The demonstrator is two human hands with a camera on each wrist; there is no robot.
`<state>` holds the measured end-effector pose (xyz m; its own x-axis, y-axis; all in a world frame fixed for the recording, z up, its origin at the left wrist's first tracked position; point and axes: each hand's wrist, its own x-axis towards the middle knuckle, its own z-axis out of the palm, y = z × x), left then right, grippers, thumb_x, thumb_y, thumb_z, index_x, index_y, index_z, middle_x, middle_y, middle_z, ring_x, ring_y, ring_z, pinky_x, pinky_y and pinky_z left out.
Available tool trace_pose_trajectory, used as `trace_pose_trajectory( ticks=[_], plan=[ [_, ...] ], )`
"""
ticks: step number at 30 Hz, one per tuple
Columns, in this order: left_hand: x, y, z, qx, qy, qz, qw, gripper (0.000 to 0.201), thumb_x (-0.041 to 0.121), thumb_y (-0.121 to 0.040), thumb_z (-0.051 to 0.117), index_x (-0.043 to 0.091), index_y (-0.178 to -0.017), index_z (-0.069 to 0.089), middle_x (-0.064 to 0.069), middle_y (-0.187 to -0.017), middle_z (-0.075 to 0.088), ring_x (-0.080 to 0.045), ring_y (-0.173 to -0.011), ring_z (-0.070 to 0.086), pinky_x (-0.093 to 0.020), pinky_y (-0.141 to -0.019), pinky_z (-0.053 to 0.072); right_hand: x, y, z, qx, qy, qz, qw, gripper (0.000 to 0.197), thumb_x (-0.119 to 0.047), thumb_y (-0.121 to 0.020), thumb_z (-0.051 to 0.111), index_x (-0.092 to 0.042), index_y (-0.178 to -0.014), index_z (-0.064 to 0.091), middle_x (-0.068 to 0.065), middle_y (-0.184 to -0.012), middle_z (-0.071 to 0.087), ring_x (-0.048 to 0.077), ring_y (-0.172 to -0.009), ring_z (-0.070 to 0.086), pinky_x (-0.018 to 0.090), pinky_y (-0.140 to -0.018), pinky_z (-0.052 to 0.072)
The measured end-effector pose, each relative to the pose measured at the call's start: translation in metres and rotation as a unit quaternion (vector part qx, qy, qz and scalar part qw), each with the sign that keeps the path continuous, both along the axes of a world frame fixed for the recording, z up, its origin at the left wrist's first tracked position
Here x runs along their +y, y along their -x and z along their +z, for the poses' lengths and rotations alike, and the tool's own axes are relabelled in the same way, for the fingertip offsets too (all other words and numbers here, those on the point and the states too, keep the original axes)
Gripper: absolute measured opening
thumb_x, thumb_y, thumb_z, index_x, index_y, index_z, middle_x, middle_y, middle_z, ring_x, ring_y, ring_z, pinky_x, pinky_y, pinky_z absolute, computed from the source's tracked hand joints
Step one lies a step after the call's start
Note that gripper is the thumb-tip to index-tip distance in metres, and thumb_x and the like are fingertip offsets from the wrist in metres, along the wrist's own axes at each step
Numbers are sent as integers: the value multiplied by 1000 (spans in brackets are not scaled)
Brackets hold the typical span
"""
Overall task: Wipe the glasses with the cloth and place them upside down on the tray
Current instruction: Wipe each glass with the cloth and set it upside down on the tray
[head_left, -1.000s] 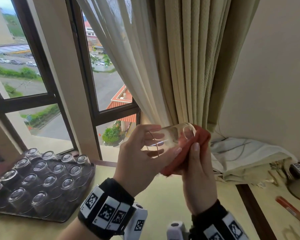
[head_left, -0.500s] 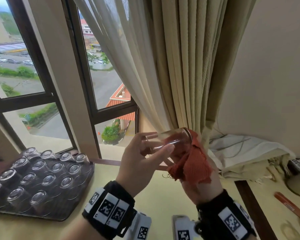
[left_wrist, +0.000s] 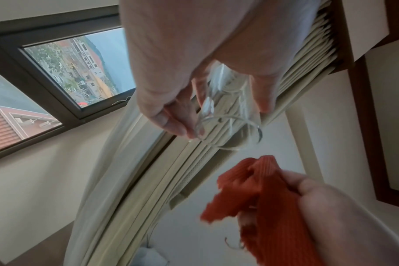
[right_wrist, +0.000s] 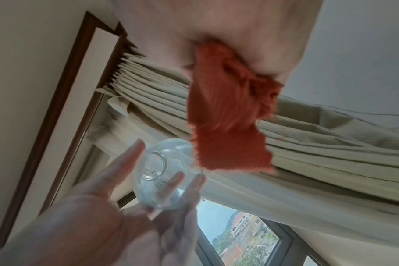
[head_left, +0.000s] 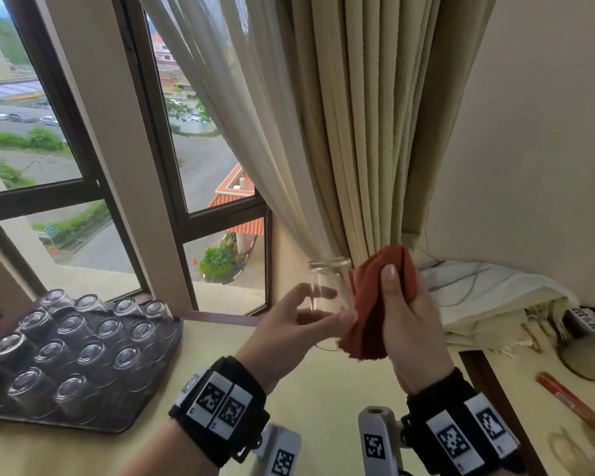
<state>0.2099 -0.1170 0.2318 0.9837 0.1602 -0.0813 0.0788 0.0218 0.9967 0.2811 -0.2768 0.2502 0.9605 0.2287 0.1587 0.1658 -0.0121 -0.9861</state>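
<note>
My left hand (head_left: 327, 309) holds a clear glass (head_left: 330, 286) in the air by its lower part, thumb on one side and fingers on the other, mouth up. In the left wrist view the glass (left_wrist: 228, 108) sits between thumb and fingers. Just right of it, my right hand (head_left: 392, 290) grips a bunched red-orange cloth (head_left: 375, 314), which lies beside the glass, outside it. The right wrist view shows the glass's base (right_wrist: 153, 165) and the cloth (right_wrist: 226, 117) hanging from my fist. A dark tray (head_left: 128, 427) at the left carries several upside-down glasses (head_left: 93, 352).
The yellow tabletop (head_left: 323, 400) lies under both hands. Cream curtains (head_left: 358, 132) hang straight behind them, with windows to the left. A white bundle with cables (head_left: 488, 297) and a red-orange stick (head_left: 571, 403) lie at the right.
The cloth has come away from the glass's mouth and is now beside it. My left hand has turned the glass from lying sideways to mouth up.
</note>
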Motion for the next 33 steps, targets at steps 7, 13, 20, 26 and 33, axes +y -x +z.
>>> trace_pose_trajectory(
  ticks=[7, 13, 20, 26, 33],
  plan=[
    [6, -8, 12, -81, 141, 154, 975, 74, 56, -71, 96, 13, -123, 67, -14, -110, 79, -28, -95, 72, -49, -97, 61, -9, 27, -3, 6, -54, -38, 998, 28, -17, -109, 47, -44, -117, 53, -7, -117, 60, 20, -100, 61, 35, -72, 55],
    [-11, -7, 31, -108, 225, 90, 964, 54, 51, -76, 86, 6, -103, 72, -12, -96, 75, -23, -91, 71, -34, -87, 60, 15, 40, -8, -263, 18, -63, 963, 61, -2, -90, 69, -57, -113, 55, -26, -111, 64, 15, -91, 73, 47, -72, 63],
    [-12, 0, 50, -160, 213, 66, 962, 37, 46, -86, 83, 13, -101, 84, -18, -106, 78, -28, -99, 75, -35, -90, 62, 18, 35, 10, -374, 155, 75, 911, 59, -28, -106, 39, -51, -159, 31, -21, -159, 45, -4, -94, 68, 31, -70, 63],
    [-7, 2, 52, -148, 103, 62, 982, 27, 52, -75, 88, 27, -83, 82, -7, -85, 73, -25, -84, 72, -37, -81, 59, 24, 25, 13, -305, 187, 166, 919, 71, -16, -92, 48, -52, -150, 26, -15, -112, 69, 6, -82, 69, 33, -71, 61],
    [6, -1, 61, -138, 55, 60, 987, 31, 45, -88, 83, 16, -88, 75, -18, -83, 73, -29, -71, 71, -31, -55, 57, 34, 30, 26, -14, -125, 344, 931, 80, 15, -90, 60, -44, -144, 54, 21, -119, 70, 54, -66, 59, 41, -51, 61]
  ],
)
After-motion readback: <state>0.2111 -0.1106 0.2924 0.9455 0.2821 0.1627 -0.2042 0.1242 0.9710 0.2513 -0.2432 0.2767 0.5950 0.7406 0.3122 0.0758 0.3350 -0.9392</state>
